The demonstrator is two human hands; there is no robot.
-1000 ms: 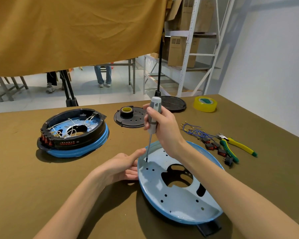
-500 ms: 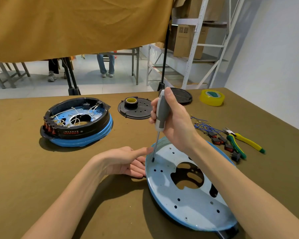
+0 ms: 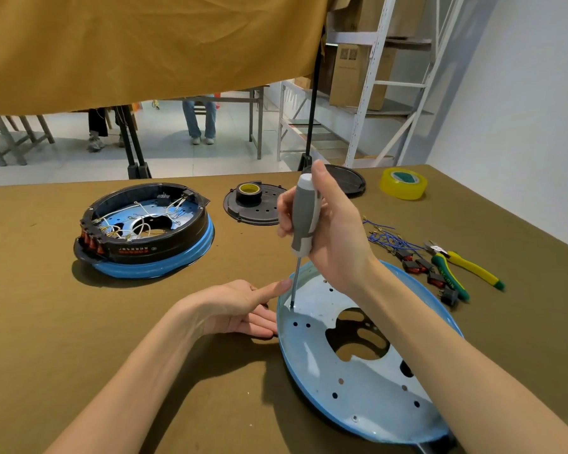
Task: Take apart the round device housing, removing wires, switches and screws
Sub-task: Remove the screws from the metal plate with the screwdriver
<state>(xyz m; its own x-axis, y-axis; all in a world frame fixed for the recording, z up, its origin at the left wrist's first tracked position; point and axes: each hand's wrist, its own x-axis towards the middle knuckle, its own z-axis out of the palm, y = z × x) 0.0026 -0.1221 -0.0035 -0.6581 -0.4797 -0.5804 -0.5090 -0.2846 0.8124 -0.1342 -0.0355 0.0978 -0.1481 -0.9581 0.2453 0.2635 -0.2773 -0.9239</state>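
My right hand [image 3: 333, 237] grasps the grey screwdriver [image 3: 304, 221] upright, its tip set in the left edge of the blue plate [image 3: 368, 385] at the lower right of the frame, while my left hand [image 3: 240, 309] rests relaxed with straight fingers against that plate's rim, and the wired round housing [image 3: 145, 229] sits left of centre.

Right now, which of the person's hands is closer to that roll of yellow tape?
The right hand. It grips the screwdriver in front of and left of the yellow tape roll. The left hand rests farther away, low by the blue plate's near-left rim.
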